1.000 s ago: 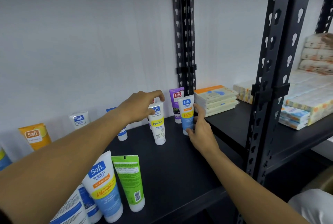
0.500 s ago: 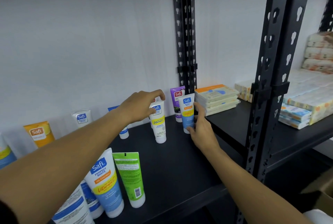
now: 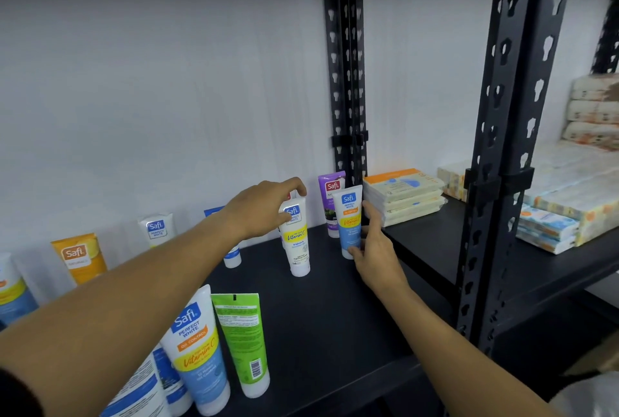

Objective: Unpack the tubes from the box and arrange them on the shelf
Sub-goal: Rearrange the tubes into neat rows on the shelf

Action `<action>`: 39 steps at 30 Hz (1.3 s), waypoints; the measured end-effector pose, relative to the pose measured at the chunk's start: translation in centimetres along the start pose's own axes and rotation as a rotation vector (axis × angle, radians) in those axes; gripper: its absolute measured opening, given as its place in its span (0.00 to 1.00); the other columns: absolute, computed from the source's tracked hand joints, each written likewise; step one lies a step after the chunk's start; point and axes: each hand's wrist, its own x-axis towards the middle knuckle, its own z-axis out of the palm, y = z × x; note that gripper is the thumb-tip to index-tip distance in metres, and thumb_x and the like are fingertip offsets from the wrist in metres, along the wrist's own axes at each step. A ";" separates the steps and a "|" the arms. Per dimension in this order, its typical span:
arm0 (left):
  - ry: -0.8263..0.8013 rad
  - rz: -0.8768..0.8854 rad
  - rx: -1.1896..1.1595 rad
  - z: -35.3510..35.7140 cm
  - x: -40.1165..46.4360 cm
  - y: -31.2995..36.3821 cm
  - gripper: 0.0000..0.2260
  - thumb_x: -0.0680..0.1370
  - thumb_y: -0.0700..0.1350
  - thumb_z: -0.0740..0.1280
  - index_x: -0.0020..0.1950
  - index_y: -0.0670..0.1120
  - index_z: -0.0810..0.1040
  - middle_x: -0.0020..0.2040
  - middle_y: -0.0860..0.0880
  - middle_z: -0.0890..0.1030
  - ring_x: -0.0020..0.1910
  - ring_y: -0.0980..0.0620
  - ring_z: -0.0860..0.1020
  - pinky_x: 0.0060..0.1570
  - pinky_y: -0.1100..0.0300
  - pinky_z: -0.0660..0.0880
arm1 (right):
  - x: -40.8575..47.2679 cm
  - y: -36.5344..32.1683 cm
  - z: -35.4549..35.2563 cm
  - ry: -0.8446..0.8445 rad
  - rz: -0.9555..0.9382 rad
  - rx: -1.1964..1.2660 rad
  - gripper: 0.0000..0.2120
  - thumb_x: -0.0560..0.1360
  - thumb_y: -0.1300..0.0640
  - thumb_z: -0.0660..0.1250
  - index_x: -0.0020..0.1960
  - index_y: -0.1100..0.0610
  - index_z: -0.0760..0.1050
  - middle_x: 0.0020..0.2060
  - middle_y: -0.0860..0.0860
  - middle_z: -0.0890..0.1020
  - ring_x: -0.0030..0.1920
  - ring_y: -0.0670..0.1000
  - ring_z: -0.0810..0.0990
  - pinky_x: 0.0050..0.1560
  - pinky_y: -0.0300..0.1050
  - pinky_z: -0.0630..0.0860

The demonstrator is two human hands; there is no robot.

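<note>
- The left hand [image 3: 264, 207] pinches the top of a white tube [image 3: 296, 239]; the right hand [image 3: 371, 242] holds a blue tube [image 3: 350, 220] by its side, both upright mid-shelf [image 3: 335, 316].
- Many tubes already stand along the back edge and front-left corner.
- The box is out of view, so I cannot tell how many remain.

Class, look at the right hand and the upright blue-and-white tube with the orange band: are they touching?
Touching. The head view shows the right hand with its fingers against the side of the upright blue-and-white tube and its thumb at the tube's base.
</note>
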 end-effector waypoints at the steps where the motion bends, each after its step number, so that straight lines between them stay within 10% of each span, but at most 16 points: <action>1: -0.004 -0.001 -0.001 -0.1 -0.1 0.0 0.20 0.78 0.44 0.69 0.66 0.56 0.67 0.62 0.49 0.79 0.55 0.50 0.79 0.46 0.60 0.76 | 0.0 0.0 0.0 0.001 0.014 -0.002 0.44 0.76 0.67 0.69 0.78 0.40 0.47 0.66 0.50 0.75 0.61 0.48 0.77 0.59 0.48 0.77; 14: 0.133 -0.124 -0.027 -6.7 -8.9 -2.1 0.14 0.80 0.52 0.66 0.65 0.56 0.73 0.61 0.52 0.77 0.55 0.53 0.77 0.54 0.54 0.76 | -5.5 -4.4 -2.0 0.023 0.052 -0.157 0.30 0.77 0.56 0.69 0.76 0.54 0.63 0.69 0.54 0.71 0.65 0.54 0.74 0.59 0.48 0.73; 27: 0.234 -0.227 -0.317 -9.9 -22.7 -1.5 0.06 0.78 0.54 0.67 0.54 0.57 0.80 0.48 0.60 0.81 0.46 0.61 0.79 0.49 0.59 0.78 | -10.5 -22.3 -0.9 -0.323 -0.421 -0.145 0.12 0.77 0.56 0.70 0.60 0.49 0.79 0.50 0.43 0.82 0.52 0.39 0.79 0.49 0.26 0.71; 39: 0.055 -0.076 -0.208 -8.9 -28.5 -0.9 0.12 0.80 0.50 0.66 0.62 0.60 0.74 0.50 0.58 0.79 0.45 0.59 0.78 0.43 0.64 0.75 | -12.4 -24.5 0.8 -0.499 -0.526 -0.531 0.11 0.73 0.57 0.71 0.55 0.50 0.81 0.50 0.46 0.82 0.49 0.44 0.78 0.51 0.42 0.78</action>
